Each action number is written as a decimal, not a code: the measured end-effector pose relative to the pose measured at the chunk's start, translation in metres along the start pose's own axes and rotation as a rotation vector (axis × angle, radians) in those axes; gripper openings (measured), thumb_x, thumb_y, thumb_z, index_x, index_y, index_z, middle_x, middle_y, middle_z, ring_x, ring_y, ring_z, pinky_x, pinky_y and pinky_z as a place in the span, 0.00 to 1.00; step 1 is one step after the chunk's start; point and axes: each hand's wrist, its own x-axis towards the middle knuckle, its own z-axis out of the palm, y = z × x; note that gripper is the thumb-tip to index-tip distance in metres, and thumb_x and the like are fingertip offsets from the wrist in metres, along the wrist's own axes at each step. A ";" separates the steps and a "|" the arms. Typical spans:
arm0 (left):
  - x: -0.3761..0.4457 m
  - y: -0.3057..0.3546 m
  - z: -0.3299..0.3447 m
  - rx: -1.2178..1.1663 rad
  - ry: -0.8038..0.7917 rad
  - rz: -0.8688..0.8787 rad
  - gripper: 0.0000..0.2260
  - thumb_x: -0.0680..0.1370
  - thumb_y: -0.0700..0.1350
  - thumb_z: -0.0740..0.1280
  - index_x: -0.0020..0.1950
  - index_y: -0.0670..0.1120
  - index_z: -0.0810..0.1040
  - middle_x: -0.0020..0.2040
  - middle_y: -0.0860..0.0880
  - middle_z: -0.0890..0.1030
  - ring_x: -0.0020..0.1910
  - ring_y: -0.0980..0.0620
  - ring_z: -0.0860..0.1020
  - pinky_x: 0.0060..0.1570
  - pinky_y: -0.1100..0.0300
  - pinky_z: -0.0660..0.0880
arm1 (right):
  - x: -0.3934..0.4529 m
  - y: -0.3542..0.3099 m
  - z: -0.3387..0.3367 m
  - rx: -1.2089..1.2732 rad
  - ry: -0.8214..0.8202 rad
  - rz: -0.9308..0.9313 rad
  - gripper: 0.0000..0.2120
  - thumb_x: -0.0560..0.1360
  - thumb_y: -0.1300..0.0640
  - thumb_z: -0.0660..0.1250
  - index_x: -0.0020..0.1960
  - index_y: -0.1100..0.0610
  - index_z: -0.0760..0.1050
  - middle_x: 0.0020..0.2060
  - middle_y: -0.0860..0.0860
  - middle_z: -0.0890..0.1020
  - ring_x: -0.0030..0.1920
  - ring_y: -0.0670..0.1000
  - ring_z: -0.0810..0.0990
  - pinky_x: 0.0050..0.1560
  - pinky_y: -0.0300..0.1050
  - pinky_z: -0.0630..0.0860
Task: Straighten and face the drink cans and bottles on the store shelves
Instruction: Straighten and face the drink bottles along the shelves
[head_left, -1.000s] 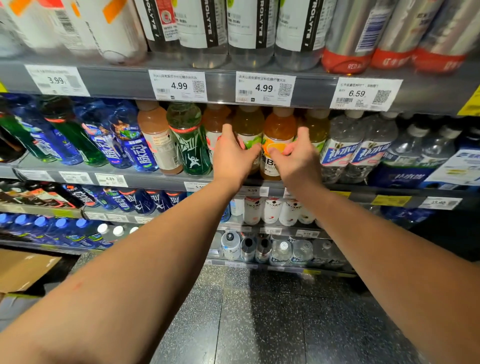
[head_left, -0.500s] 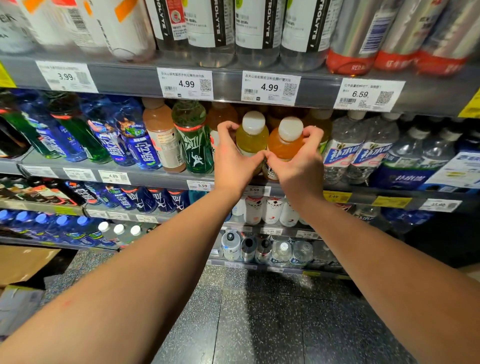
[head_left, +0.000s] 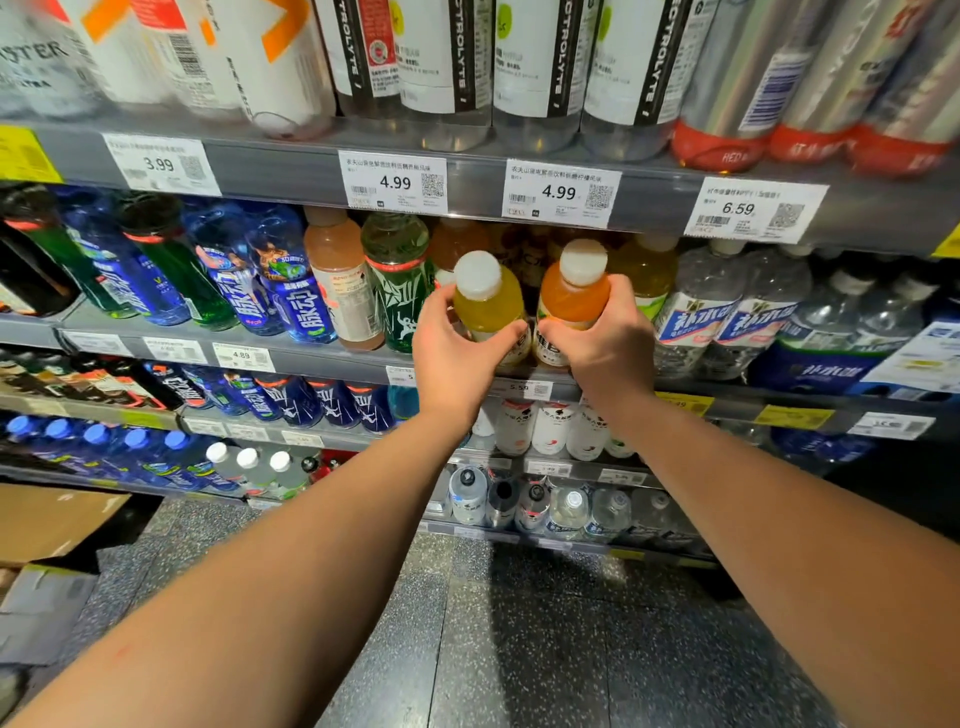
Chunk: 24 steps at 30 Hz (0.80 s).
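Note:
My left hand grips a yellow drink bottle with a white cap at the front of the second shelf. Beside it, my right hand grips an orange drink bottle, also white-capped. Both bottles lean out toward me, side by side, their lower labels partly hidden by my fingers. More orange and yellow bottles stand in the shadow behind them.
A green bottle and a peach bottle stand just left of my hands; clear water bottles stand right. Price tags line the shelf above. Lower shelves hold more bottles. A cardboard box lies on the floor at left.
Both hands closed around the two bottles and drew them forward from under the upper shelf; their white caps now show and they tilt toward me.

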 end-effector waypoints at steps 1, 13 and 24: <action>-0.002 0.000 -0.004 -0.039 0.021 -0.031 0.29 0.67 0.49 0.81 0.63 0.44 0.75 0.57 0.50 0.80 0.52 0.59 0.78 0.50 0.72 0.74 | 0.003 -0.003 0.002 -0.011 -0.009 0.030 0.27 0.66 0.50 0.79 0.56 0.62 0.73 0.47 0.56 0.82 0.46 0.57 0.80 0.43 0.41 0.70; 0.010 -0.005 -0.041 -0.112 0.103 -0.078 0.29 0.63 0.55 0.80 0.60 0.48 0.77 0.52 0.53 0.83 0.51 0.57 0.81 0.56 0.55 0.79 | 0.042 -0.038 0.037 -0.107 -0.294 0.287 0.23 0.66 0.42 0.77 0.50 0.60 0.82 0.47 0.55 0.85 0.47 0.56 0.83 0.45 0.49 0.80; 0.000 0.012 -0.029 -0.044 0.031 -0.020 0.25 0.65 0.53 0.80 0.58 0.49 0.77 0.50 0.56 0.83 0.51 0.58 0.80 0.55 0.56 0.78 | 0.034 -0.023 0.026 0.038 -0.293 0.340 0.12 0.72 0.53 0.69 0.48 0.60 0.73 0.50 0.59 0.82 0.52 0.60 0.80 0.53 0.55 0.77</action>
